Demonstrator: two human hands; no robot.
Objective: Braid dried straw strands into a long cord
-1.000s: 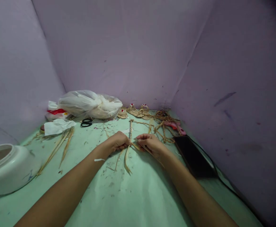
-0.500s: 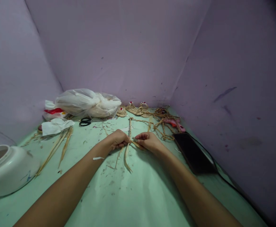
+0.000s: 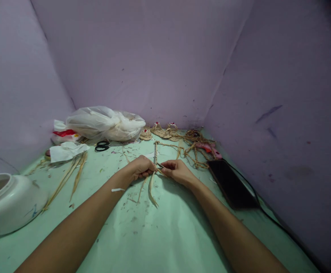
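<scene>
In the middle of the green surface, my left hand (image 3: 142, 167) is closed, pinching the lower end of a narrow straw braid (image 3: 155, 151). The braid runs away from me to a small knot-like top. Below the pinch, loose straw strands (image 3: 152, 189) fan out toward me. Right beside it, my right hand (image 3: 176, 170) is closed, with thumb and fingertips on a thin strand (image 3: 160, 165) that reaches the braid's end. Its tip looks greyish; the exact material is too small to tell.
At the back lie a plastic bag (image 3: 103, 123), black scissors (image 3: 102, 146), woven straw pieces with red beads (image 3: 161, 132) and coiled braided cord (image 3: 195, 151). A dark flat panel (image 3: 233, 185) with a cable lies right; a white pot (image 3: 14, 204) and straw strips (image 3: 64, 180) left.
My right fingers have shifted slightly, and the thin strand's tip has moved a little left, closer to the braid. My left hand holds its place.
</scene>
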